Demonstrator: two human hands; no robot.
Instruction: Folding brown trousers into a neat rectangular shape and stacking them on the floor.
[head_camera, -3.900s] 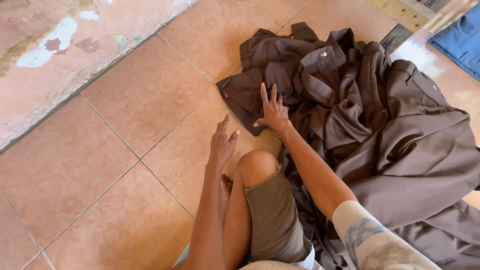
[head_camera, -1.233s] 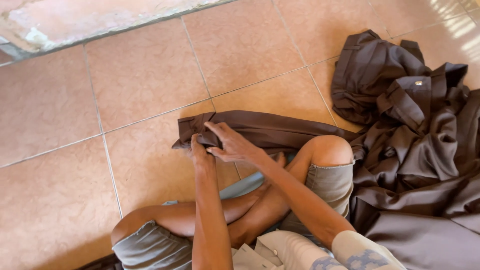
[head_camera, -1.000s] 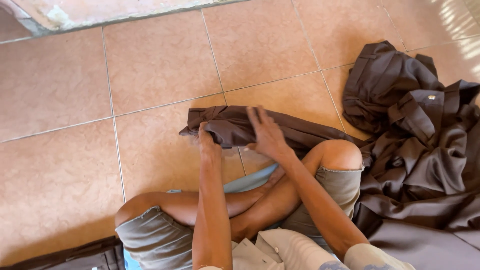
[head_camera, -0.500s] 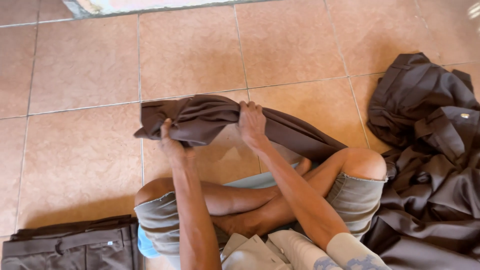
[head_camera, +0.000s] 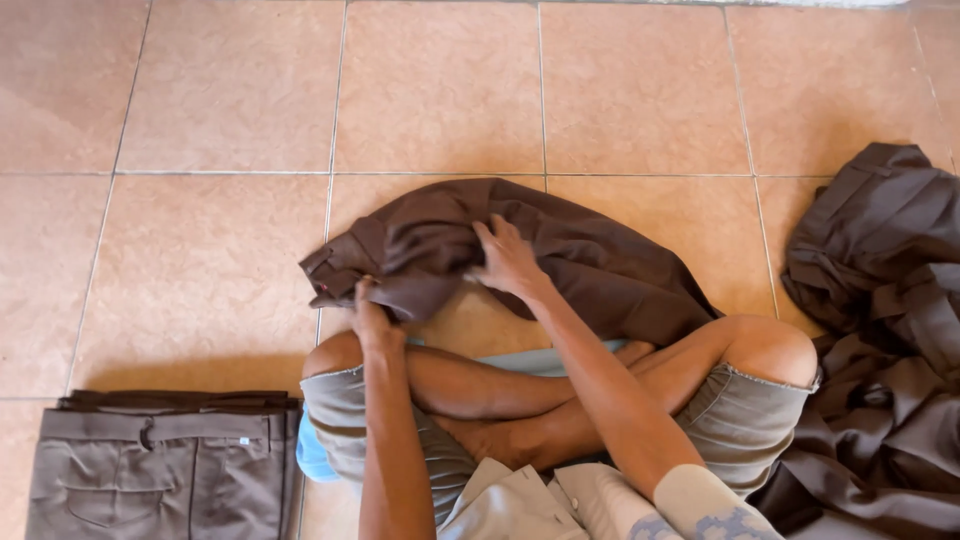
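Floor: terracotta tiles (head_camera: 440, 90) with pale grout lines fill my whole view; I sit cross-legged on them, bare knees (head_camera: 770, 345) out to either side.
Garment in hand: a dark brown garment (head_camera: 560, 255) lies bunched on the tile straight ahead of my shins, its long part trailing off to the right as far as my right knee.
Left hand: my left hand (head_camera: 368, 318) is at the near left end of the brown garment, its grip clamped on a fold of the cloth by the hem.
Right hand: my right hand (head_camera: 508, 262) rests on top of the garment near its middle, fingers curled into the fabric and pinching it.
Right side: a loose heap of dark brown clothes (head_camera: 890, 300) is piled on the floor beyond my right knee, well apart from both hands.
Lower left: a folded stack of grey-brown trousers (head_camera: 160, 465) lies flat beside my left thigh, waistband facing me.
Under me: a light blue cushion (head_camera: 318, 458) shows beneath my legs.
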